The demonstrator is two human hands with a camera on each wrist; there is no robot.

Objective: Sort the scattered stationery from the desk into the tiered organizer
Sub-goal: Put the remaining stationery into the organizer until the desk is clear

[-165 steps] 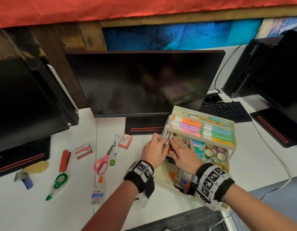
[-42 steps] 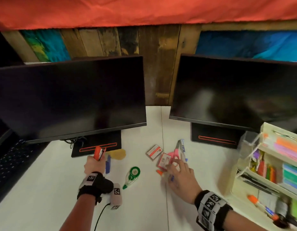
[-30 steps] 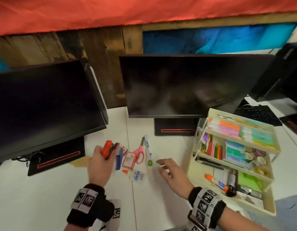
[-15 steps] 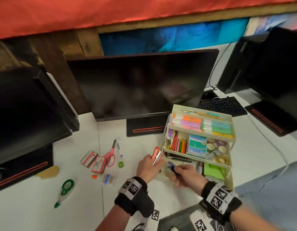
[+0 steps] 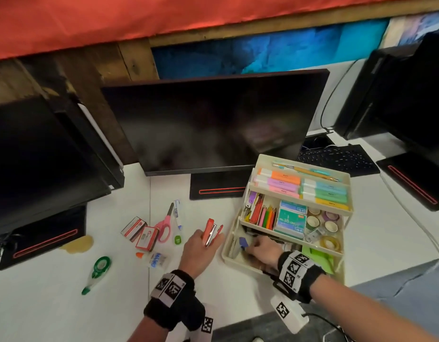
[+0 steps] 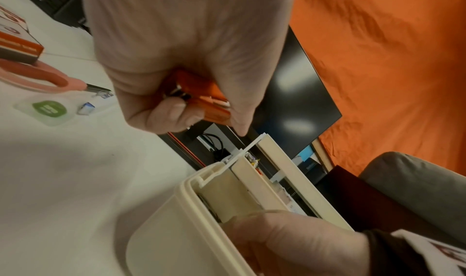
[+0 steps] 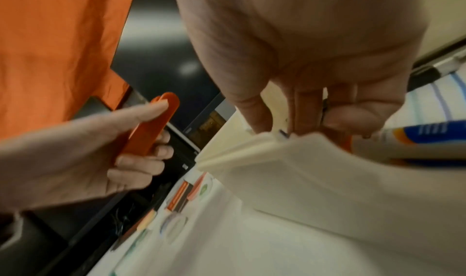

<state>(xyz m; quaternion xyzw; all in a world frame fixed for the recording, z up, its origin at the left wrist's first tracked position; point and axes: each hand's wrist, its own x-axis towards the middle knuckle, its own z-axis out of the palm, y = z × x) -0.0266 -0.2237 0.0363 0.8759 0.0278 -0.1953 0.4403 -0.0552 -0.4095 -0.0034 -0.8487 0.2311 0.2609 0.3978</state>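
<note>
2 hands: left [image 5: 197, 248] grips stapler [image 5: 211, 232], right [image 5: 262, 250] pinches blue item [image 5: 243, 242] inside organizer [image 5: 228, 253]; scissors [image 5: 164, 224] nearby.

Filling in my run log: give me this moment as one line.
left hand: grips orange stapler beside organizer | right hand: putting small blue item in bottom tier | scissors on desk
</note>
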